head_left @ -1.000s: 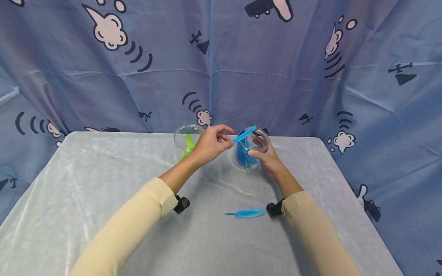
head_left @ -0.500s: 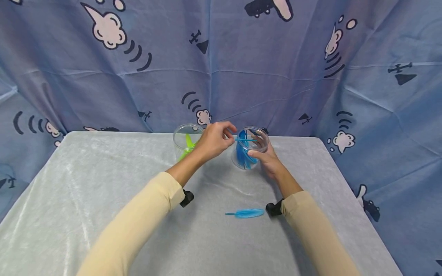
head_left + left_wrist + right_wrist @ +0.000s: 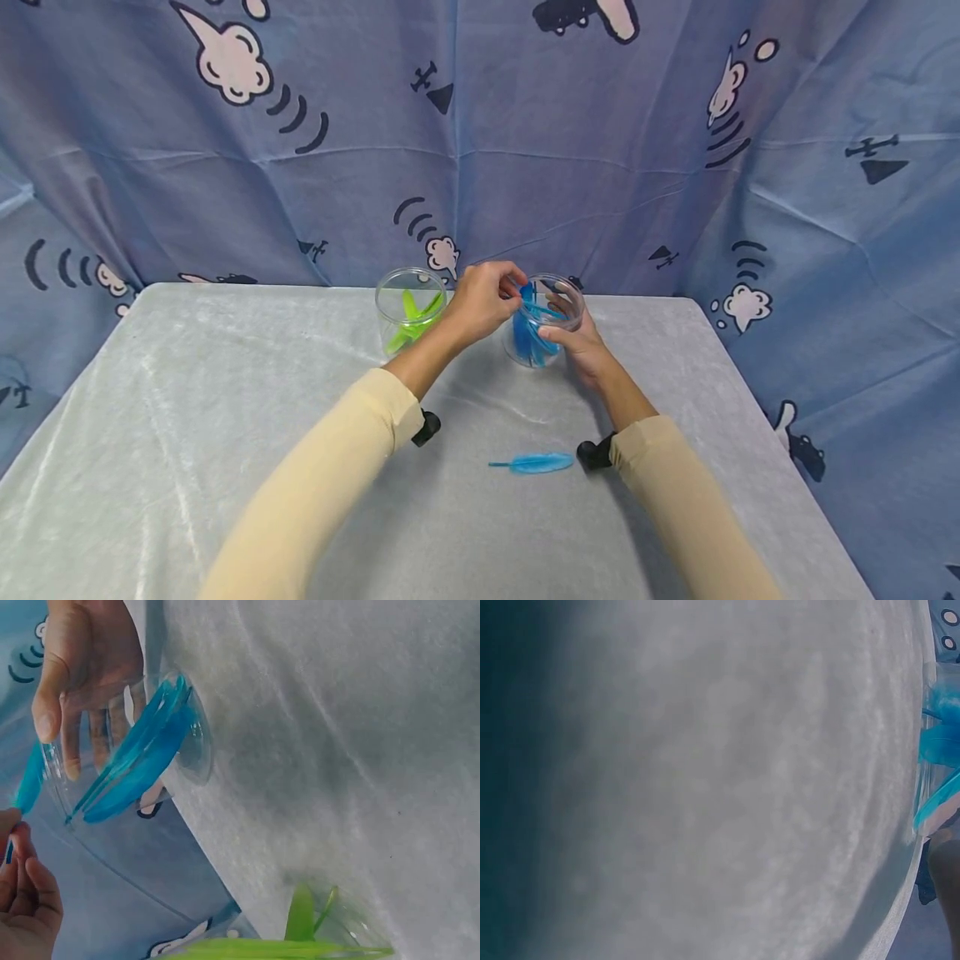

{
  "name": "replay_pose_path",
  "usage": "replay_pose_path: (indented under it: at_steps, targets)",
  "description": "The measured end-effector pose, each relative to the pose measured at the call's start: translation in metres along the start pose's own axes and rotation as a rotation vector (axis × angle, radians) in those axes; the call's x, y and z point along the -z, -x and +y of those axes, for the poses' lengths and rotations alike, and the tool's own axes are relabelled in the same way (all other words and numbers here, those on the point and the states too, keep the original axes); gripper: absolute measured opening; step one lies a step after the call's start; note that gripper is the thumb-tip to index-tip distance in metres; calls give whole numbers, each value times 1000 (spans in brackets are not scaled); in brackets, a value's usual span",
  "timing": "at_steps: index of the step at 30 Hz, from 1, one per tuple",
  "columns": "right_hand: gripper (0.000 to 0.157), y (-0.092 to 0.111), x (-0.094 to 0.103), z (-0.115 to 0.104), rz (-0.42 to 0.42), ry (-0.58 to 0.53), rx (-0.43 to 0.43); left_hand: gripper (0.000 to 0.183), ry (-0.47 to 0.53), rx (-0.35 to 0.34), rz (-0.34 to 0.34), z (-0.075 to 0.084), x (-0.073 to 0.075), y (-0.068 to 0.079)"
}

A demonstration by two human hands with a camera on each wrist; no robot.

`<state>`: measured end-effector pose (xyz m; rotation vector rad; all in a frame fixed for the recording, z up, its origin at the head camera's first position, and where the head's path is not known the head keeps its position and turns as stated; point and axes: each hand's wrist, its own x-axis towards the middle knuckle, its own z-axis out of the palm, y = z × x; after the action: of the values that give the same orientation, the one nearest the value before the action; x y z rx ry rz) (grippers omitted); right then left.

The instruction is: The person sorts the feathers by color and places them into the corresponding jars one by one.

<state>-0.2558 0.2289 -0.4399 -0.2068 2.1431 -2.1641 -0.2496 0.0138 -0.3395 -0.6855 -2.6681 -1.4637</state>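
My left hand (image 3: 483,304) pinches a blue feather (image 3: 30,778) by its quill at the mouth of the right clear plastic jar (image 3: 567,321). The feather's tip end overlaps the jar's rim in the left wrist view. Several blue feathers (image 3: 146,761) lean inside that jar. Around its right side curls my right hand (image 3: 588,350), thumb at the front and fingers behind, steadying it in a tilt. Only part of the jar and its feathers (image 3: 941,742) shows at the right edge of the right wrist view.
Left of my hands stands another clear jar (image 3: 383,310) with several bright green feathers (image 3: 411,325) inside. One more blue feather (image 3: 542,463) lies flat on the grey cloth-covered table (image 3: 225,400), nearer to me. A patterned blue curtain (image 3: 510,125) hangs behind the table.
My left hand has moved right toward the jar's mouth, and its feather has swung down from pointing up to lying across and into the opening. My right hand and the jar have stayed put.
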Motion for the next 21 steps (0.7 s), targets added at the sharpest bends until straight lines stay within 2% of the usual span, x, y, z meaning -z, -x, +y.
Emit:
replay_pose_path:
  at_steps: [6,12,17,21]
  targets:
    - [83,1,0,0,3,-1,5,17,29,-21,13,0,-6,-1]
    - [82,1,0,2,3,5,-4,23,108,-38,-23,-3,-8,2]
    - [83,1,-1,3,-9,-13,16,28,148,-55,-53,-8,-5,12]
    - [83,0,-1,3,-10,-7,23,31,156,-63,-111,-11,-4,24]
